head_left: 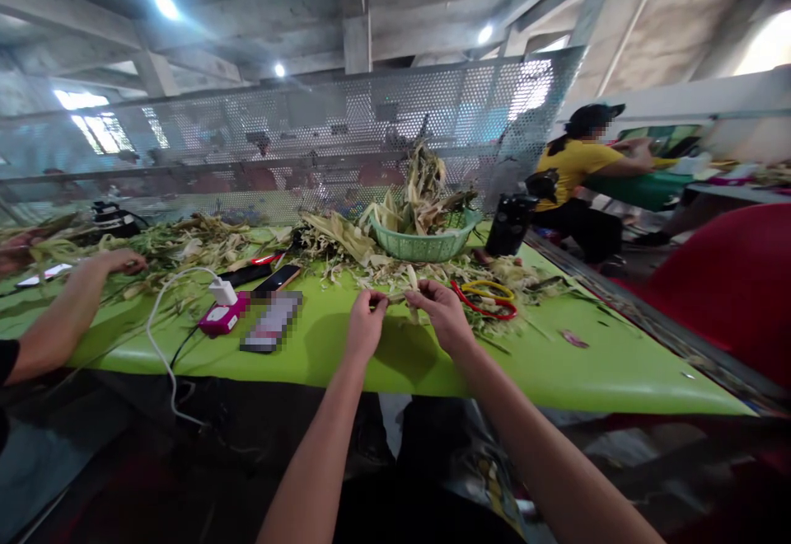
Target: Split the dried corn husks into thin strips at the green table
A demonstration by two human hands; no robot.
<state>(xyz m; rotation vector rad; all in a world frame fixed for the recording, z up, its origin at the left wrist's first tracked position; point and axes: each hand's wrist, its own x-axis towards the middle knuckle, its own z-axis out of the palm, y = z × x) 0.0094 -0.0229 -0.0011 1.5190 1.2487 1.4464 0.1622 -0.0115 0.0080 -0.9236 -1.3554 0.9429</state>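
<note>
A pale strip of corn husk (413, 280) is pinched between my two hands over the green table. My left hand (366, 325) is closed on its left end, and my right hand (443, 313) grips it near the upright part. The fingers partly hide the strip. Just right of my right hand lies a pair of red and yellow loop handles (491, 298), which look like scissors. Beyond my hands a green basket (423, 247) holds dried corn husks (426, 189), and husk scraps (346, 239) lie around it.
Phones (272, 321) and a magenta power socket (223, 315) with a white charger and cable sit to the left. A co-worker's arm (74, 305) rests at far left. A black container (507, 224) stands right of the basket. A perforated metal screen (297, 148) runs behind the table.
</note>
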